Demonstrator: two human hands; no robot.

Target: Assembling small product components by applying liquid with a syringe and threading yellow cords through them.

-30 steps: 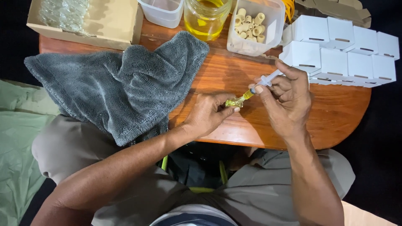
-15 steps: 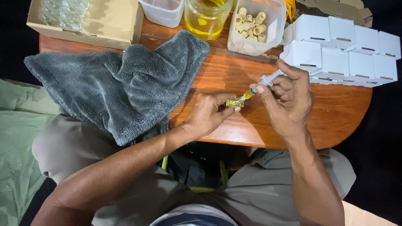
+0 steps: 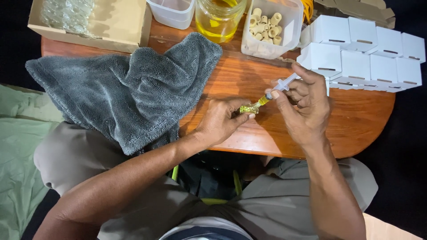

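Rounded wooden table (image 3: pixel 356 120) with grey towel (image 3: pixel 129 89), jar of yellow liquid (image 3: pixel 220 18) and white boxes (image 3: pixel 369 53), left hand (image 3: pixel 220 122) pinching a small glass vial (image 3: pixel 250 108) at its fingertips, right hand (image 3: pixel 307 106) gripping a syringe (image 3: pixel 279 86), tip at the vial's mouth.

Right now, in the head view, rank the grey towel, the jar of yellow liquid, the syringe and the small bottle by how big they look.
1. Grey towel, largest by far.
2. Jar, cut off by the top edge, so its full size is hidden.
3. Syringe, partly covered by the right hand.
4. Small bottle, pinched in the left hand; close to the syringe in size.
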